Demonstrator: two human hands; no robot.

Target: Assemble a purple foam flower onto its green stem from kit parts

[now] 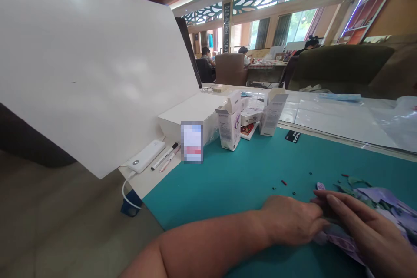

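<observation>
My left hand (293,221) rests on the teal cutting mat (247,173), its fingertips curled in against my right hand (368,230). Both hands lie over a loose heap of purple and green paper cut-outs (381,204), and the fingers hide whatever lies between them. A small purple scrap (321,186) sits just above my right fingers. Tiny red and dark bits (284,182) are scattered on the mat to the left of the heap.
Two small white printed cartons (230,124) (273,113) stand open at the mat's far edge. Left of them are a white box (192,115), a power bank (145,156), pens (166,157) and a large white board (87,61). Plastic sheets (342,119) cover the table behind. Seated people (205,54) are distant.
</observation>
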